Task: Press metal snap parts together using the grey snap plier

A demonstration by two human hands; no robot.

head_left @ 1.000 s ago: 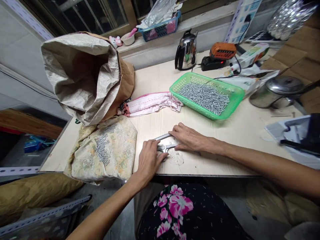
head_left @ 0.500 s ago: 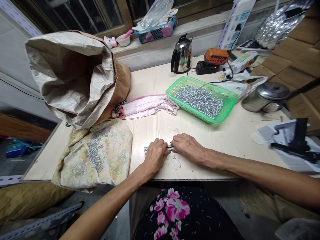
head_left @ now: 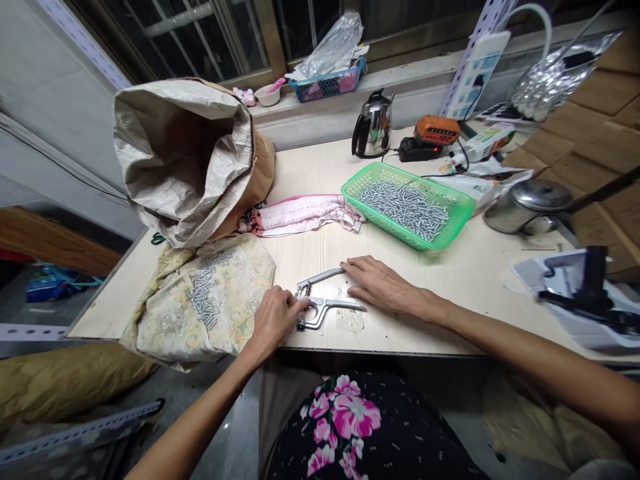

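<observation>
A grey metal hand tool (head_left: pixel 320 305) with two handles and a small coil spring lies on the table, its handles spread apart toward the right. My left hand (head_left: pixel 277 319) is closed on the tool's left end, fingers and thumb pinched there and partly hiding it. My right hand (head_left: pixel 383 283) lies with fingers stretched out on the tabletop, fingertips at the upper handle's end. Beside my left hand is a floral cloth (head_left: pixel 155 310) with a pile of small metal pins or screws (head_left: pixel 204 293) on it. A green plastic basket (head_left: pixel 400 235) beyond my right hand holds many similar metal pieces.
A large paper sack (head_left: pixel 240 207) stands open at the back left, next to a pink-white cloth (head_left: pixel 305 217). Behind are a kettle (head_left: pixel 375 127) and an orange battery (head_left: pixel 437 130) on a charger. To the right stand a metal pot (head_left: pixel 525 203) and a white tray (head_left: pixel 575 300).
The tool's handles have come apart from a closed position. My right hand has loosened into stretched fingers, while my left hand has shifted left to the tool's end. The camera view has turned slightly.
</observation>
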